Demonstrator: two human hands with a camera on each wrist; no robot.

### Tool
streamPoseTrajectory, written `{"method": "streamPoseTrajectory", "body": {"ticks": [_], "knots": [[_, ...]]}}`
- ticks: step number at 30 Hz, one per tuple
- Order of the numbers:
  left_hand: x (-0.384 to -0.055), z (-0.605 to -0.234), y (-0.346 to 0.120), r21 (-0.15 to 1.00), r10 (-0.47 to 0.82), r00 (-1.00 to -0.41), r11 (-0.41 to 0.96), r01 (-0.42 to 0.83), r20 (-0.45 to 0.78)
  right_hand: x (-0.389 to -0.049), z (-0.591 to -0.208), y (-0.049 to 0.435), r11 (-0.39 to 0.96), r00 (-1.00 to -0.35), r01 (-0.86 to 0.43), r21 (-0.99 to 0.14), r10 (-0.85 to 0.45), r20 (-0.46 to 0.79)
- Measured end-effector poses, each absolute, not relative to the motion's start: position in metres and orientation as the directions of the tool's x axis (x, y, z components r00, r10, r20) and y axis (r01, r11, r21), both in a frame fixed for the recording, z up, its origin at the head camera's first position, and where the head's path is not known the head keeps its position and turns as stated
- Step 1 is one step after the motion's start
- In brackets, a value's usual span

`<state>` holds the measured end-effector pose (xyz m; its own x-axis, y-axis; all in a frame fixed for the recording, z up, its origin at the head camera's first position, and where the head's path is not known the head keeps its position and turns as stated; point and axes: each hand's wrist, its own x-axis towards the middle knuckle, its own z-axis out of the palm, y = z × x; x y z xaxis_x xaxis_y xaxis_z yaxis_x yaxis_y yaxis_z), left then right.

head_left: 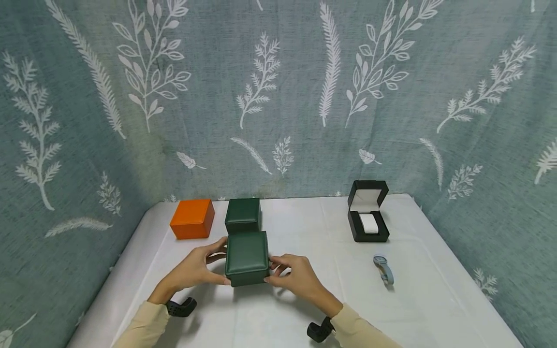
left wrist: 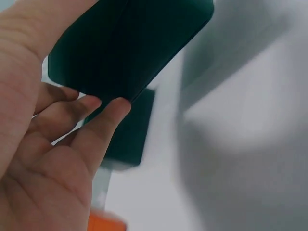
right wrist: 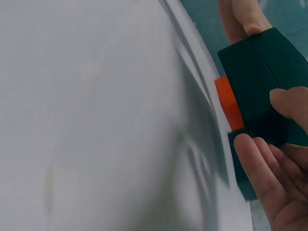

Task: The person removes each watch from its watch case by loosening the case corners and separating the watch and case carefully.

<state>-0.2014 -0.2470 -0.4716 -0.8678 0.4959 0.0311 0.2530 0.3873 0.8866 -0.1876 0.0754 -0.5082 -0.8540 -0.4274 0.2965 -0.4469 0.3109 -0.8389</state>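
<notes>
Both hands hold a closed dark green watch box (head_left: 247,253) between them, slightly above the white table. My left hand (head_left: 197,268) grips its left side, thumb at the near corner. From the right, my right hand (head_left: 298,275) pinches the box near its front right corner. In the left wrist view the fingertips press against the green watch box (left wrist: 130,43), showing a lid seam. The right wrist view has a thumb on one face of the box (right wrist: 257,82) and fingers along another. A second green box (head_left: 242,212) stands just behind it.
An orange box (head_left: 192,220) sits at the back left of the white table (head_left: 304,309). At the back right stands an open black watch box (head_left: 369,212) with a white cushion inside. A light blue watch (head_left: 384,270) lies in front of it. Patterned curtains surround the table.
</notes>
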Motion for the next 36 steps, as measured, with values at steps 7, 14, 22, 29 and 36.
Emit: {"method": "streamPoseTrajectory", "body": {"ticks": [7,14,22,29,36], "knots": [[-0.208,-0.477,-0.212,0.853,0.523,-0.851,0.426,0.302,0.040,-0.182,-0.512,0.110,0.303,-0.867,-0.433,-0.849,-0.398,0.300],[-0.215,-0.484,-0.179,0.835,0.569,-0.820,0.419,0.356,0.064,-0.175,-0.518,0.140,0.275,-0.886,-0.403,-0.873,-0.357,0.297],[-0.215,-0.487,-0.153,0.828,0.598,-0.800,0.417,0.375,0.061,-0.166,-0.524,0.166,0.301,-0.901,-0.374,-0.877,-0.341,0.267],[-0.215,-0.492,-0.136,0.833,0.623,-0.779,0.394,0.389,0.070,-0.161,-0.530,0.182,0.334,-0.915,-0.344,-0.878,-0.329,0.233],[-0.213,-0.497,-0.125,0.817,0.630,-0.775,0.421,0.394,0.050,-0.154,-0.533,0.193,0.344,-0.924,-0.322,-0.882,-0.317,0.214]]}}
